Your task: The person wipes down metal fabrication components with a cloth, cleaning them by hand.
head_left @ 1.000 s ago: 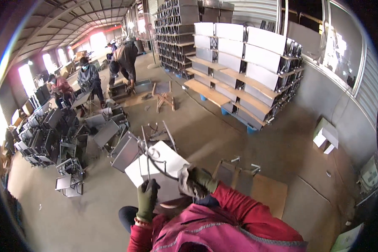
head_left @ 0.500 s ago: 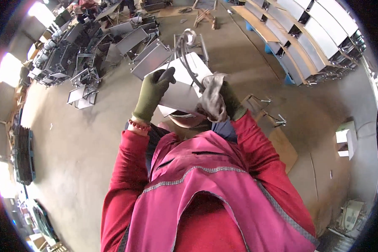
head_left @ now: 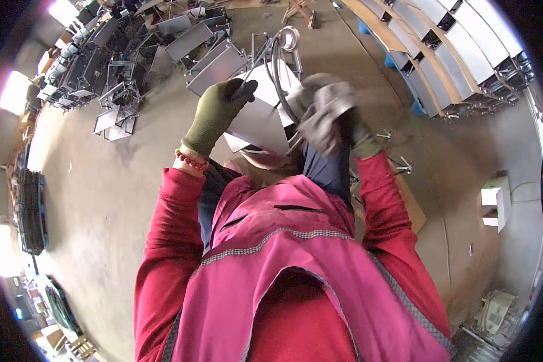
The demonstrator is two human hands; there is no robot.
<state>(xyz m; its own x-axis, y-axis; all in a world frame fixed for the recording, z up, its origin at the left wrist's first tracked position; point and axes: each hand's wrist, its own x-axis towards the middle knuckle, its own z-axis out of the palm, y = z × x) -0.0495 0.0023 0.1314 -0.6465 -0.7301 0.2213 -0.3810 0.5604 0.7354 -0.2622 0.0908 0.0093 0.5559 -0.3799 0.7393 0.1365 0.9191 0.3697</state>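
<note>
Between my knees stands a piece of metal-framed furniture with bent grey tubes point(head_left: 276, 75) and pale grey and white panels point(head_left: 260, 123). My left hand point(head_left: 223, 108), in an olive knit glove with dark fingertips, is closed at its left side, around a thin metal rod of the frame. A crumpled grey cloth point(head_left: 329, 114) is bunched in my right hand point(head_left: 362, 136), gloved alike and closed on it. The cloth, slightly blurred, lies close to the right side of the bent tube; whether they touch I cannot tell. It hides most of my right fingers.
Folded metal-framed tables point(head_left: 102, 54) are heaped at the far left. Long rows of grey panels with wooden edges point(head_left: 434, 72) stand at the far right. A white box point(head_left: 495, 202) sits on the floor to the right, and dark stacked bars point(head_left: 30, 211) stand at the left.
My right hand has moved the cloth right, away from the bent tube. My left hand has shifted slightly up and right, still closed at the frame. The whole view has tilted a little.
</note>
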